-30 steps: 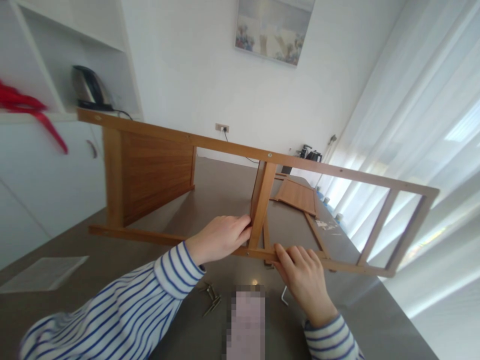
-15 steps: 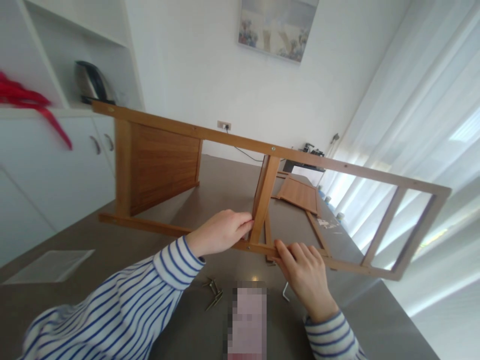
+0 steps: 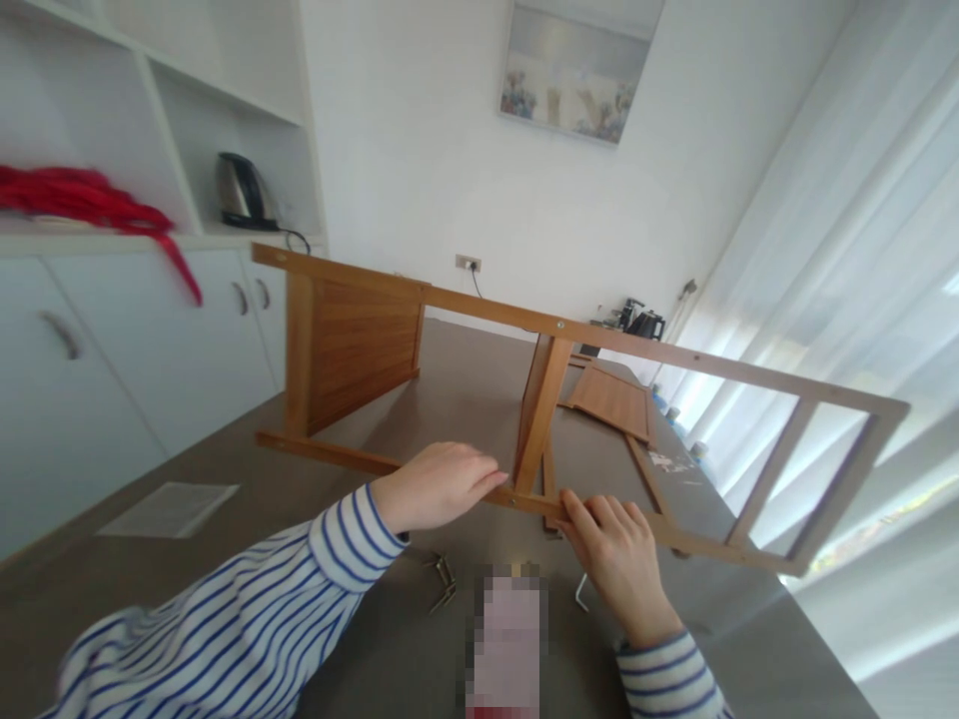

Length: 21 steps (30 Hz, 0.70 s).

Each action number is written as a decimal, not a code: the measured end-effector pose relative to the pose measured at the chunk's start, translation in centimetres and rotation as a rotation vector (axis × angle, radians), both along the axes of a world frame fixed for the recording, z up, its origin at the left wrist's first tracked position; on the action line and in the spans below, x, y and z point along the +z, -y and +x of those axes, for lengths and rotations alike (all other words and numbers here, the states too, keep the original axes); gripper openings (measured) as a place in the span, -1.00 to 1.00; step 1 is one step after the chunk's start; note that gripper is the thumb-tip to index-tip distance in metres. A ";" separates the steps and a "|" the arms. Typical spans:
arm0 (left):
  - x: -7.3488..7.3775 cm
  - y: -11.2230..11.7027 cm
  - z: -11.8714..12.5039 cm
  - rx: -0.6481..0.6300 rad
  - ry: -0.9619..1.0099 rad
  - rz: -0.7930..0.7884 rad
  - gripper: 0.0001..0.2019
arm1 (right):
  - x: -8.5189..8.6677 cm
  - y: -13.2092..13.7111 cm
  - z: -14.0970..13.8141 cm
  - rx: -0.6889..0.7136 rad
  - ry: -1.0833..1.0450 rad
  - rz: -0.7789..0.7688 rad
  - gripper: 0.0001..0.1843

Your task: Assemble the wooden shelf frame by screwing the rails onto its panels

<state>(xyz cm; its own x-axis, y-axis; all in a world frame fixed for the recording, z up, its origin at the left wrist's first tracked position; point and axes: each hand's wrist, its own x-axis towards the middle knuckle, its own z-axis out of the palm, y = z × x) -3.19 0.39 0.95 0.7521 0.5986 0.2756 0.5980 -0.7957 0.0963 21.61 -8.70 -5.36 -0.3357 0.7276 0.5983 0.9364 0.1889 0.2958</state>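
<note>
A long wooden frame (image 3: 674, 355) stands on its edge across the grey table (image 3: 225, 589), with a solid panel (image 3: 360, 345) at its left end and open bays at the right. My left hand (image 3: 439, 484) rests on the lower rail beside the middle upright (image 3: 543, 399), fingers stretched toward it. My right hand (image 3: 621, 554) grips the lower rail just right of that upright, fingers curled over it. Both sleeves are blue-and-white striped.
Several brass screws (image 3: 444, 582) and an Allen key (image 3: 581, 591) lie on the table near me. A flat wooden panel (image 3: 612, 401) and loose slats lie behind the frame. A sheet of paper (image 3: 171, 509) lies at the left. White cupboards, a kettle (image 3: 241, 192) and red cloth (image 3: 90, 200) stand left.
The view has swung left, so the frame sits further right and lower. My left fingers have straightened from a grip on the upright to lie along the lower rail.
</note>
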 end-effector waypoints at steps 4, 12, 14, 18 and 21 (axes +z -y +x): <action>-0.3 1.2 -4.3 0.112 0.229 0.162 -0.68 | -0.4 -0.3 0.2 0.014 -0.009 0.009 -0.73; -1.0 -0.7 -15.2 0.884 0.517 0.342 -0.26 | -0.3 -1.1 -0.6 0.063 0.015 -0.004 -0.74; -1.9 -2.6 -17.3 0.853 0.504 0.078 -0.21 | 0.0 -1.4 -1.3 0.060 0.006 -0.032 -0.74; -4.2 -6.2 -20.3 0.819 0.480 -0.239 -0.44 | 1.0 -2.3 -3.5 0.012 -0.043 -0.227 -0.72; -5.4 -7.7 -22.1 0.936 0.478 -0.261 -0.41 | 1.6 -3.1 -5.3 0.010 -0.046 -0.312 -0.69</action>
